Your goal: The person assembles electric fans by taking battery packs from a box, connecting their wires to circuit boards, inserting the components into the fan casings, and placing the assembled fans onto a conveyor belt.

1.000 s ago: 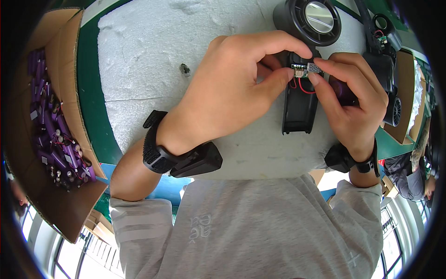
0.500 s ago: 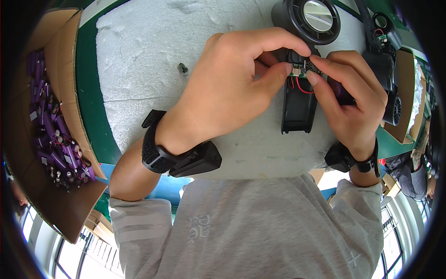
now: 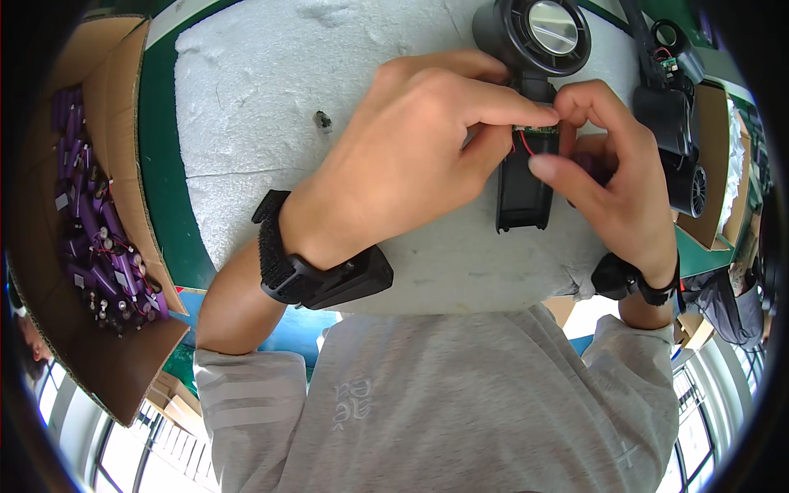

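A black handheld fan lies face up, its round head (image 3: 534, 59) at the top and its opened handle (image 3: 523, 197) toward me. Inside the handle, a small green circuit board (image 3: 538, 129) shows partly, with red wires (image 3: 527, 145) running from it. My left hand (image 3: 411, 148) is closed round the fan's neck, its index finger reaching across the board. Beside the handle, my right hand (image 3: 629, 168) has curled fingers, with the index fingertip close to the board's right end. A purple battery cell (image 3: 598, 163) shows partly inside my right hand.
White foam sheet (image 3: 246, 99) covers the green table, with a small dark scrap (image 3: 323, 122) on it. A cardboard box (image 3: 115, 361) of purple battery cells (image 3: 99, 222) stands left. More black fan parts (image 3: 666, 115) and another box (image 3: 711, 164) are at right.
My right thumb and index finger have come off the circuit board. My left index finger has stretched over it. The fan has shifted slightly up and left in view.
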Action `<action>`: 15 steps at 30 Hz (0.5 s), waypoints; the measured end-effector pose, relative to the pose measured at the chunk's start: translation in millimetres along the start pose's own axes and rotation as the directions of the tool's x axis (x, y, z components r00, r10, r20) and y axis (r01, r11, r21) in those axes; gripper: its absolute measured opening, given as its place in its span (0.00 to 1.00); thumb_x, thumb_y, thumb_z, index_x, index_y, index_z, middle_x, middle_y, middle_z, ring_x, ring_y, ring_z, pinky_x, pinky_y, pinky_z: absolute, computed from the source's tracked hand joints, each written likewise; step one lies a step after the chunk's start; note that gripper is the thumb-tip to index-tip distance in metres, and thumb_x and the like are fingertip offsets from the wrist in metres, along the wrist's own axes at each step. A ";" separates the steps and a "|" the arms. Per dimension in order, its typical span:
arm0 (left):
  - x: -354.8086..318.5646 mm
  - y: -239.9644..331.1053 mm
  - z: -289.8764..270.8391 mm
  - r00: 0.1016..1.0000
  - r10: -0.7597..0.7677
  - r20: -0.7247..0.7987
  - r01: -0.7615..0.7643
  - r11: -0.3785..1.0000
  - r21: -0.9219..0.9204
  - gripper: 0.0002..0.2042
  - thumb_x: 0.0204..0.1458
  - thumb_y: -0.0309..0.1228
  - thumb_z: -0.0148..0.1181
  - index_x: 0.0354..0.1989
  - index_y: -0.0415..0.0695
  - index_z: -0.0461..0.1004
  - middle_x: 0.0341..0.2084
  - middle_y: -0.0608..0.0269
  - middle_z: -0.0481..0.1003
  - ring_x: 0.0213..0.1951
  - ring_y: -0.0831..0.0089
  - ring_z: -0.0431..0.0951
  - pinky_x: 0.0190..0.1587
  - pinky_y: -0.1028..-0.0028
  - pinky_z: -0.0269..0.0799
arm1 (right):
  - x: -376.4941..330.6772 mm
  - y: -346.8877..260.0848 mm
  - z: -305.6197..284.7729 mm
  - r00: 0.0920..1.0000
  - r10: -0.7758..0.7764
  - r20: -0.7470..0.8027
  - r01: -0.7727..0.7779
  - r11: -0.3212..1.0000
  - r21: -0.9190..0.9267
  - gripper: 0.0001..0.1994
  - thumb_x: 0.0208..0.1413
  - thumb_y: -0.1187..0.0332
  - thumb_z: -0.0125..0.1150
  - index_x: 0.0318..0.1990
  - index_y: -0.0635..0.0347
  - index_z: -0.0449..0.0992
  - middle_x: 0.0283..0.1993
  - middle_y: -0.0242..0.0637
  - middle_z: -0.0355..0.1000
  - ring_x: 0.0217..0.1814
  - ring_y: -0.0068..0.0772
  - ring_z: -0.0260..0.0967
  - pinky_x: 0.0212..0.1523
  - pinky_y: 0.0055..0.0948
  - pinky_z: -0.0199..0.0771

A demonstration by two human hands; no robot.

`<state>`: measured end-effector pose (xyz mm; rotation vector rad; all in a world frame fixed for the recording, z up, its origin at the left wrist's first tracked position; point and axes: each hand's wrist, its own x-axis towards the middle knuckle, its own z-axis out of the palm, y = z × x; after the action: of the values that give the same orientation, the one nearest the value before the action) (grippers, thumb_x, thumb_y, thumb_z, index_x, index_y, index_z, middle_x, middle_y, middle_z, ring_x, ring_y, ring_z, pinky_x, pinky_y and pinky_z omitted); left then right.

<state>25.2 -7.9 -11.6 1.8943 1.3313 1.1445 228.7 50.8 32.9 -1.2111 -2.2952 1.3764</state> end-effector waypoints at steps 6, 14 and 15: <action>-4.6 -3.5 -6.4 0.999 -0.034 0.033 0.035 0.998 -0.052 0.20 0.44 0.12 0.56 0.44 0.47 0.81 0.37 0.54 0.77 0.31 0.71 0.77 0.34 0.78 0.71 | -1.6 -2.5 0.5 0.963 -0.269 0.012 0.269 0.960 -0.082 0.33 0.33 0.84 0.68 0.54 0.59 0.70 0.41 0.37 0.67 0.30 0.21 0.64 0.30 0.21 0.66; 1.9 7.5 -4.9 0.981 -0.151 0.123 0.174 0.964 -0.201 0.21 0.43 0.11 0.58 0.48 0.42 0.78 0.49 0.55 0.71 0.41 0.75 0.75 0.41 0.80 0.71 | -16.7 1.6 -24.6 0.796 -0.603 -0.048 0.531 0.735 -0.422 0.34 0.33 0.80 0.69 0.56 0.54 0.70 0.41 0.40 0.69 0.36 0.37 0.69 0.32 0.31 0.69; -1.7 7.5 -8.5 0.973 -0.191 0.131 0.214 0.959 -0.186 0.22 0.43 0.10 0.58 0.48 0.41 0.77 0.51 0.55 0.69 0.43 0.75 0.75 0.42 0.80 0.70 | -19.2 4.8 -24.1 0.788 -0.613 -0.054 0.544 0.735 -0.404 0.33 0.34 0.79 0.70 0.55 0.54 0.71 0.41 0.40 0.70 0.36 0.37 0.69 0.32 0.31 0.69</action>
<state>21.0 -12.4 -2.0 1.6138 1.2666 1.0118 256.7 53.3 46.4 -0.5475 -2.5423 0.5961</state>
